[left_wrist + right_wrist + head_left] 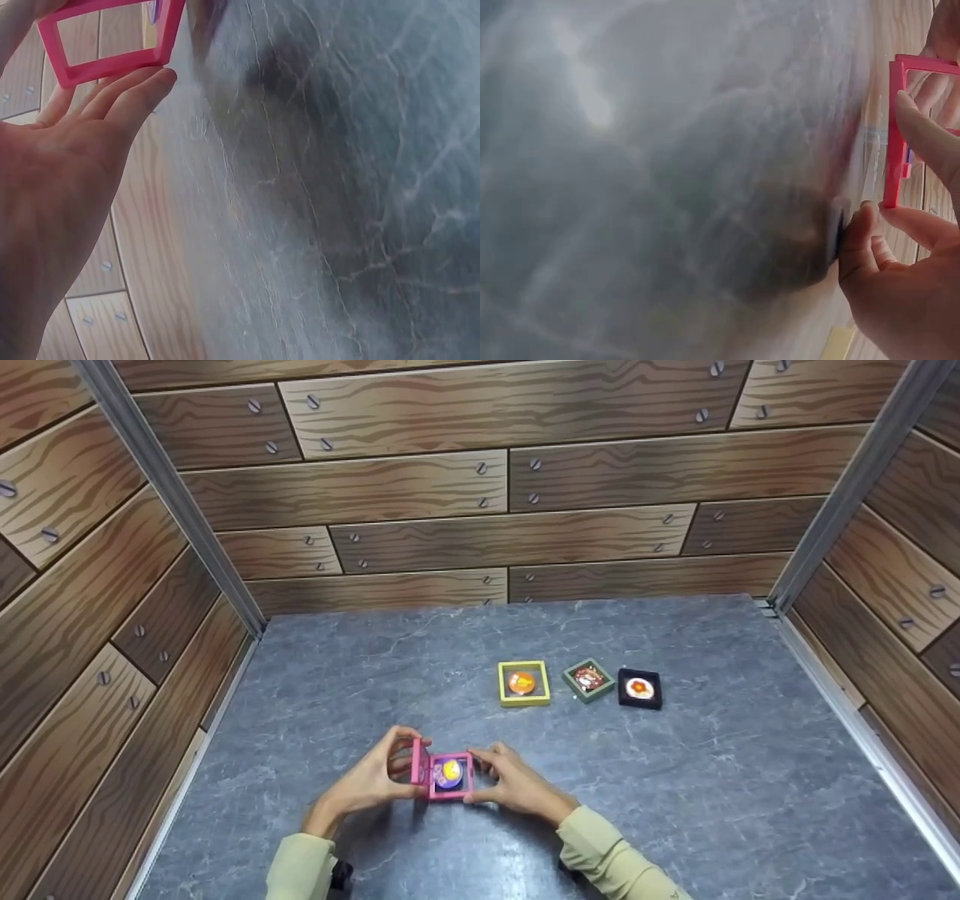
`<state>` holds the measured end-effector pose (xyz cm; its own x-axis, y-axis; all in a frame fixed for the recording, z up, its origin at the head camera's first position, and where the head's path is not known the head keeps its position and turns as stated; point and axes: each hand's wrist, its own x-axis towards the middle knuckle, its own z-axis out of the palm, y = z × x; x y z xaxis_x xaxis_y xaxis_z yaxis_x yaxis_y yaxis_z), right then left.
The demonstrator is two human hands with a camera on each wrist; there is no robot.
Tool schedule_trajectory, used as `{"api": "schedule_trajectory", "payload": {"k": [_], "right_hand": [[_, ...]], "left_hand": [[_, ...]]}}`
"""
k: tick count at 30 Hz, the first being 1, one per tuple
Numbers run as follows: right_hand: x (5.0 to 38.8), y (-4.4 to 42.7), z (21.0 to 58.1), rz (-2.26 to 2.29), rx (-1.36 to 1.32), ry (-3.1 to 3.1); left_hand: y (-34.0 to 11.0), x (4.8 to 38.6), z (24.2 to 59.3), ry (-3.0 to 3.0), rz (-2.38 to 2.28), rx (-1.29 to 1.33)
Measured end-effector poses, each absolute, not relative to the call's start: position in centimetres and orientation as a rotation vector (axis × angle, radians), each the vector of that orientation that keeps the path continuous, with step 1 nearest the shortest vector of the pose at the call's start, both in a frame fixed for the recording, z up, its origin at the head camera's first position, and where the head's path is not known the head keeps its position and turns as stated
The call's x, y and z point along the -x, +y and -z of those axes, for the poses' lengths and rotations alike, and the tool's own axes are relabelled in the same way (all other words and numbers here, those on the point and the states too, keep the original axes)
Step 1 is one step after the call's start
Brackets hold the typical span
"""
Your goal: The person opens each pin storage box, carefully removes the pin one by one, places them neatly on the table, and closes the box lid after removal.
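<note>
Near the front of the table, both hands hold a small pink hinged display case (452, 796). Its lid (417, 761) stands raised on the left side, tilted up from the base. A round purple badge (448, 773) with a yellow figure lies in the base. My left hand (375, 775) grips the lid side, thumb at the near edge and fingers at the far edge. The right hand (517, 784) holds the base's right side between thumb and fingers. In the left wrist view, part of the pink frame (112, 67) shows above the fingers; the right wrist view shows its edge (895, 142).
Farther back on the grey marbled table (360, 667) lie a yellow case (524, 703) with an orange disc, a green case (571, 685) turned at an angle, and a black case (640, 706) with a white-and-red disc. Wood-patterned walls (420, 540) enclose the back and sides.
</note>
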<state>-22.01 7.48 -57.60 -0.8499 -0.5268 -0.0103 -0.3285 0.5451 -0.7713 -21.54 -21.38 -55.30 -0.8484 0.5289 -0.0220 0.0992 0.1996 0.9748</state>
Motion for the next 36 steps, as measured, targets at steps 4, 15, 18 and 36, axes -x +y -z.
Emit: {"api": "schedule_trajectory", "payload": {"k": [4,15,18,36], "right_hand": [[21.8,7.2,57.6,1.131,0.725,2.589],[21.8,6.7,57.4,1.068,0.774,2.664],[21.9,6.7,57.1,1.048,0.797,2.676],[21.7,2.9,56.0,0.965,0.862,2.846]], "left_hand": [[-21.5,21.5,55.3,2.118,-1.674,-0.592],[-21.7,21.6,55.4,2.176,-1.625,-0.567],[-21.5,21.7,55.3,2.199,-1.608,-0.556],[-20.8,22.0,55.3,2.192,-1.618,-0.603]]}}
